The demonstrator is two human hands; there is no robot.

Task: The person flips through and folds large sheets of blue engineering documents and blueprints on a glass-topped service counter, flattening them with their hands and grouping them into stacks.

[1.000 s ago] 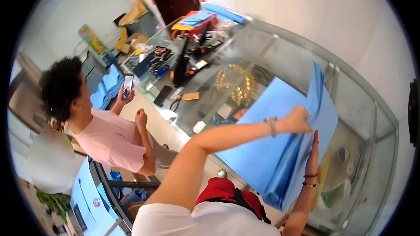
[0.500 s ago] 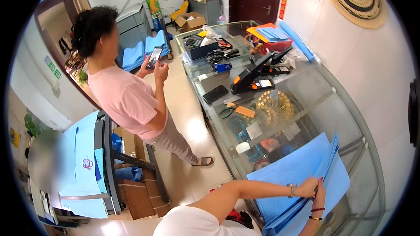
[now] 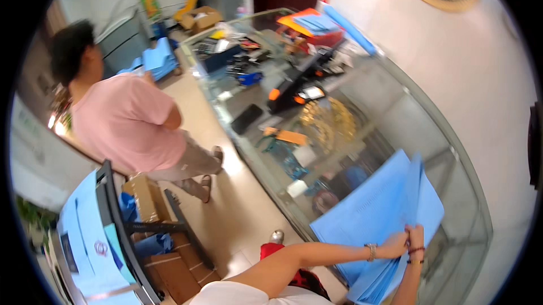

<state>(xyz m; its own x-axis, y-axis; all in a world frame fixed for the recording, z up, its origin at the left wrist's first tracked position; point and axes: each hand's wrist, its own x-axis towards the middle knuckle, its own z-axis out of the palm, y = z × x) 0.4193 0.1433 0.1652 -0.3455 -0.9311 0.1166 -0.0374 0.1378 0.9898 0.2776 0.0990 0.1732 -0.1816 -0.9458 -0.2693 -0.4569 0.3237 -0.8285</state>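
Note:
A thick stack of large blue sheets lies on the near end of a glass display counter, fanned a little at its far corner. My left hand, with a bracelet on the wrist, grips the stack's near edge. My right hand, wearing beaded bracelets, pinches the same edge right beside it. Both forearms reach in from the bottom of the view, and the two hands almost touch.
A person in a pink shirt stands in the aisle to the left. On the counter are a dark phone, tools and a red tray of blue sheets. A black rack with blue sheets and cardboard boxes stand lower left.
The blue stack has come down from upright in the air to lying on the counter. My hands stay on its edge. The person in pink has turned away.

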